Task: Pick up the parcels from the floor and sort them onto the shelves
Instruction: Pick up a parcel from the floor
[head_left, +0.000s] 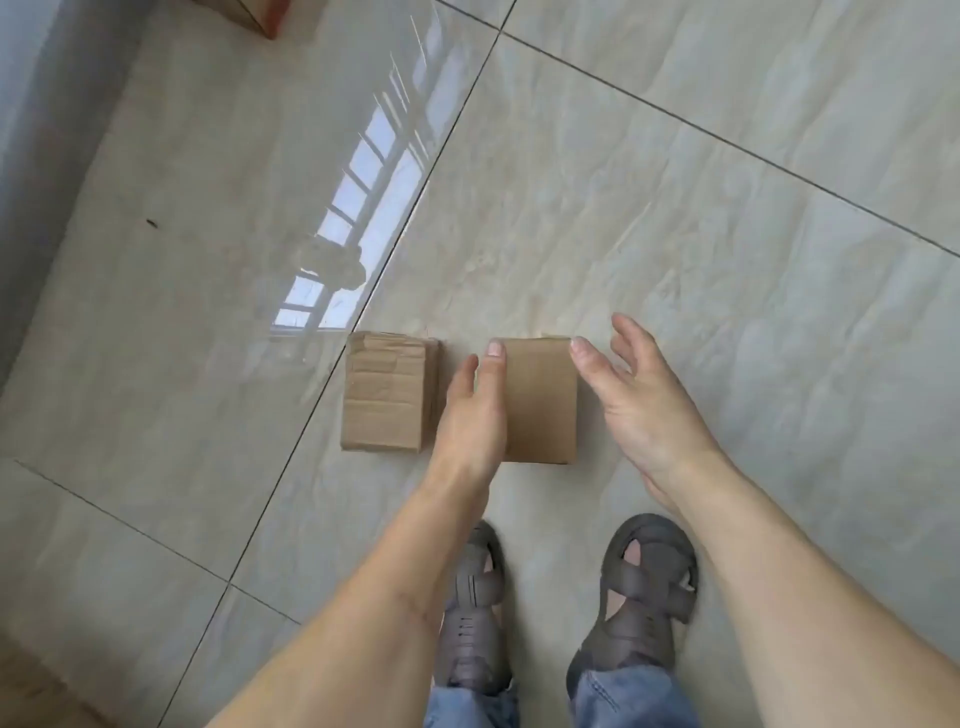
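Right box looks light and stiff, probably empty-ish; spread left hand and right hand should squeeze its sides.

The glossy pale beige tiled floor was crossed by thin dark grout lines. A bright reflection of a barred window lay across the tiles at left of centre. A small dark speck sat on a tile further left. Along the left edge ran a grey wall base. At the bottom stood two dark grey strapped sandals below faded blue denim trouser hems.
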